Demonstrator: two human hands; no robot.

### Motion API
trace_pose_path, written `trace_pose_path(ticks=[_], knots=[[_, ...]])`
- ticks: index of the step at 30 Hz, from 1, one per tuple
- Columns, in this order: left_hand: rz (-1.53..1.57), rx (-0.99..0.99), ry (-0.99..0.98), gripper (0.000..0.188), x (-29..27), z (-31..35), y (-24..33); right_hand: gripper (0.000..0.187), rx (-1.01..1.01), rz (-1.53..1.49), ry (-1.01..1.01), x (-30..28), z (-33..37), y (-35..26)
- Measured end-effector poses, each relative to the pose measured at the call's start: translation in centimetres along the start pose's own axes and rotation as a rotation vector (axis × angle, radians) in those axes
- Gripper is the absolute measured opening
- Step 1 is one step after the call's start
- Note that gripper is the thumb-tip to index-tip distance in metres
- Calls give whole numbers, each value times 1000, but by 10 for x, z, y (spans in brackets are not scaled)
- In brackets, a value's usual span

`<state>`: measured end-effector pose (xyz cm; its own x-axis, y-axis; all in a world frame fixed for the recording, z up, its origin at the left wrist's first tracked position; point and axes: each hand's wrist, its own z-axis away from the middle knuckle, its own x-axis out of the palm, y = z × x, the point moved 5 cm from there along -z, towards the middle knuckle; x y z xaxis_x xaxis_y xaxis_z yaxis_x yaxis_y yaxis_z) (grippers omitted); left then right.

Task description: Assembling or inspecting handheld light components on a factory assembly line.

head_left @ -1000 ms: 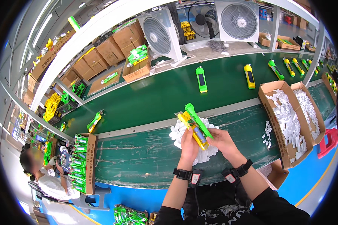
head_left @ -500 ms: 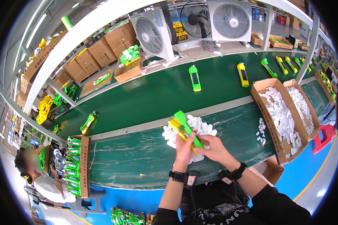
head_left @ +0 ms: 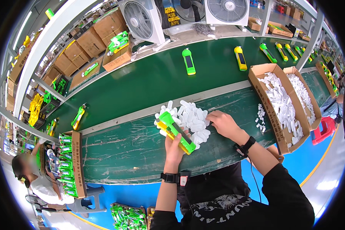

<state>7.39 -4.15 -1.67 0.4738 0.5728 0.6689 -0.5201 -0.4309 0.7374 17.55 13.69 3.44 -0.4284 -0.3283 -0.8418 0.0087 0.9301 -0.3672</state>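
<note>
A green and yellow flashlight [head_left: 177,133] with a dark panel along its face lies tilted in my left hand [head_left: 174,147], whose fingers are wrapped round its body. Below and beyond it, a loose pile of small white oval plastic pieces [head_left: 193,117] is spread on the green bench top [head_left: 120,153]. At the right edge of that pile is my right hand [head_left: 224,123], with fingertips pinched together against the pieces. Whatever lies between those fingertips is too small to make out.
Several flashlights [head_left: 188,61] lie along the green conveyor [head_left: 142,86]. Cardboard boxes of white pieces [head_left: 270,117] stand at the right, near small scattered white parts [head_left: 260,117]. A carton of green flashlights [head_left: 79,165] sits at the left end, beside a seated person [head_left: 46,188].
My right hand has let go of the flashlight and moved right to the white pieces. My left hand keeps the flashlight, now turned with its dark panel facing up.
</note>
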Motion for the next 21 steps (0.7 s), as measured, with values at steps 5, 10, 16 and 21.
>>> trace_pose_path(ticks=[5, 10, 16, 21], knots=[[-24, 6, 34, 42, 0, 1, 0, 15, -63, 33, -38, 8, 0, 2], [-99, -28, 37, 38, 0, 2, -6, 24, -43, -19, -27, 3, 0, -2], [-100, 7, 36, 37, -1, 0, -5, 25, -24, -45, -30, 6, -7, 6], [-89, 12, 49, 35, 0, 0, -4, 18, 129, -148, -42, 0, -8, 20]])
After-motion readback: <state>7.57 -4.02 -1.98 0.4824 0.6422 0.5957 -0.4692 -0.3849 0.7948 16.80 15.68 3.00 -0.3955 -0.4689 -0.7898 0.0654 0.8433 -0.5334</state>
